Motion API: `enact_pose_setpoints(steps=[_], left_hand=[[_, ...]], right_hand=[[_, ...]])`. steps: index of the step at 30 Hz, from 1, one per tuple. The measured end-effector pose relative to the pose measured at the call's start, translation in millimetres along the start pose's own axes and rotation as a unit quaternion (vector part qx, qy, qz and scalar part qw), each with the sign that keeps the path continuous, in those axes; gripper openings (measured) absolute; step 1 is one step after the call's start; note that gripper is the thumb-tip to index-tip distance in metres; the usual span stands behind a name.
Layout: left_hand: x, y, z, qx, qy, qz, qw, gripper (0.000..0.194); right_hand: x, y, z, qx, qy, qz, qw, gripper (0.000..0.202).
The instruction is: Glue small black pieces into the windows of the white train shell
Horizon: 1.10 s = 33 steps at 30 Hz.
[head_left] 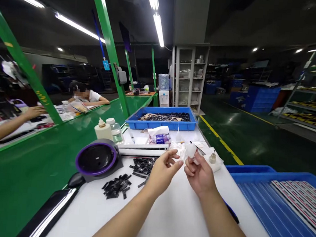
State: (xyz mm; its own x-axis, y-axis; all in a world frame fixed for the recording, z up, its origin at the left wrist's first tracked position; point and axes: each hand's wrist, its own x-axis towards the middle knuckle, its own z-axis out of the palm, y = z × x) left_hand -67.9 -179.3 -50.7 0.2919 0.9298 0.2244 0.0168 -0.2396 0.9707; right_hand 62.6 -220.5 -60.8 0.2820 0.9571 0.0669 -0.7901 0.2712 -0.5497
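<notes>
On the white tabletop [174, 219], two loose piles of black strips lie left of the hands: a nearer pile [116, 186] and a farther pile [144, 165]. A purple-rimmed black bowl [96, 158] stands just left of them. Behind: cream bottle [103, 130] and clear bottle [116, 131] side by side, a packet with a purple label [161, 138], then a blue tray [171, 126] of dark pieces at the far end.

Right hand [201, 174]: pinching a small white piece [191, 150], located between both hands, above the table; material unclear. Left hand [166, 169]: fingers curled loosely, thumb and fingertips apart, released.

Room: dim, ceiling tubes lit; glass-fronted cabinet [187, 78] beyond the tray; two co-workers across the green surface [45, 171], which borders the table on the left.

Edges: right table edge slants from the tray toward the lower right, with a blue bin [255, 212] of striped strips alongside. A small metal-topped bottle [212, 157] sits near that edge, right of the right hand. Widest visible stretch of white surface: between and beneath the forearms. Green floor extends beyond the yellow line [220, 137].
</notes>
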Motion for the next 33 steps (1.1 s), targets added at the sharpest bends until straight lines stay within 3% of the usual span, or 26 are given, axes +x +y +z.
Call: enact_pose_setpoints(steps=[4,8,13,19,23,33], left_hand=[[10,-7,-13.6,-0.037,0.04,-0.031,0.998,0.053],[22,-10,-28.9,-0.064,0.11,-0.049,0.991,0.052],[24,-4,-34.7,-0.076,0.132,-0.056,0.987,0.039],[22,-3,-32.0,-0.066,0.124,-0.047,0.989,0.036],[22,-3,-31.3,-0.073,0.117,-0.04,0.99,0.033],[19,1,-30.7,-0.079,0.108,-0.043,0.99,0.033]], right_hand=[[7,-22,-6,0.074,0.071,-0.029,0.994,0.03],[9,-24,-9,-0.007,0.134,-0.124,0.983,0.034],[7,-14,-14,-0.188,0.209,-0.285,0.917,0.031],[8,-10,-31,-0.328,0.215,-0.372,0.841,0.028],[8,-9,-35,-0.34,0.207,-0.371,0.839,0.028],[1,-11,-22,-0.305,0.232,-0.301,0.873,0.034]])
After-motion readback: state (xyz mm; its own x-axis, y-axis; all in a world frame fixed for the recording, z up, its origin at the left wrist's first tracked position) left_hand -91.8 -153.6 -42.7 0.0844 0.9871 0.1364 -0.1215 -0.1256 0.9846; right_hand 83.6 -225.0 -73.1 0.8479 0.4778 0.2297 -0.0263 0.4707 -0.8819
